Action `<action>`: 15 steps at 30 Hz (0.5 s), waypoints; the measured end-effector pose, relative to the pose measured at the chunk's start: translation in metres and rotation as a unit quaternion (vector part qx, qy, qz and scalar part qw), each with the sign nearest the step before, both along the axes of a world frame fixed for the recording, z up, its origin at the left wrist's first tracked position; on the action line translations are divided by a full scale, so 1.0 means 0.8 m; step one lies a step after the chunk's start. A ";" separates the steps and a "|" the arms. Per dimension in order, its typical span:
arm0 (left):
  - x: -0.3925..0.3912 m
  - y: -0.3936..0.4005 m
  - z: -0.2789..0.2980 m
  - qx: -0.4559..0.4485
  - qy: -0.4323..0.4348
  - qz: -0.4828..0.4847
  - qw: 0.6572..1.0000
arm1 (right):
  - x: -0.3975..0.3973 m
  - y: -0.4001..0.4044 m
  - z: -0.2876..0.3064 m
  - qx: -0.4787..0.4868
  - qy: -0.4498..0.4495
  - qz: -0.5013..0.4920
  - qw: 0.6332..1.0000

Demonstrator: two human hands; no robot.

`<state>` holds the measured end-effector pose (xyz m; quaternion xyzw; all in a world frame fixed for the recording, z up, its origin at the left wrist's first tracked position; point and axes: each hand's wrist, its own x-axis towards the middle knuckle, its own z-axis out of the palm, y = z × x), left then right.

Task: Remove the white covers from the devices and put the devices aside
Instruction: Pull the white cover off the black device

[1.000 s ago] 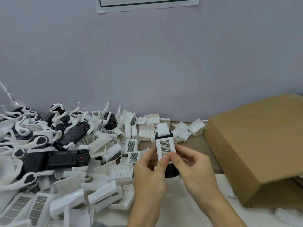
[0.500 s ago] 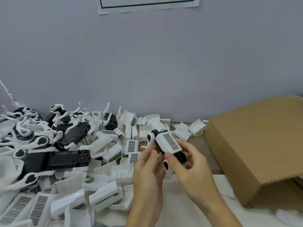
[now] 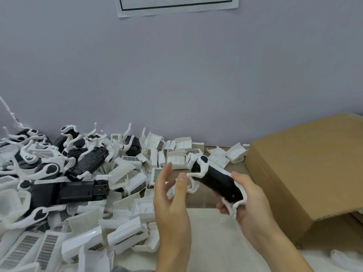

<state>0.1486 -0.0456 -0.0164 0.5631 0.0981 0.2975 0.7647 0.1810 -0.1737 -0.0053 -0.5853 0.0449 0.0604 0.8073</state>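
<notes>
My right hand point(image 3: 248, 199) grips a black device point(image 3: 217, 180) with white arms, tilted with its round end up and to the left. No white grilled cover shows on it. My left hand point(image 3: 170, 195) hovers just left of the device with fingers loosely spread and nothing in it. A heap of removed white covers point(image 3: 125, 230) lies at the lower left. Bare black devices point(image 3: 82, 190) lie piled at the far left.
A large brown cardboard box point(image 3: 306, 173) lies on its side at the right, its opening toward me. More white covers point(image 3: 234, 153) are scattered against the grey wall. A pale mat point(image 3: 212, 242) covers the table under my hands.
The white grilled cover that sat on the device is off it. My left hand has let go and opened. My right hand has turned the device so its black side faces up.
</notes>
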 end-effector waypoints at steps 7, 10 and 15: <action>-0.001 -0.001 0.004 -0.063 0.002 -0.108 0.992 | -0.009 0.003 0.008 0.105 0.119 0.141 0.977; 0.000 -0.001 0.003 -0.080 -0.006 -0.101 0.992 | -0.008 -0.001 0.007 0.090 0.113 0.137 0.980; 0.003 0.004 0.000 -0.125 -0.023 -0.088 0.988 | -0.005 -0.009 0.003 0.032 0.031 0.136 0.990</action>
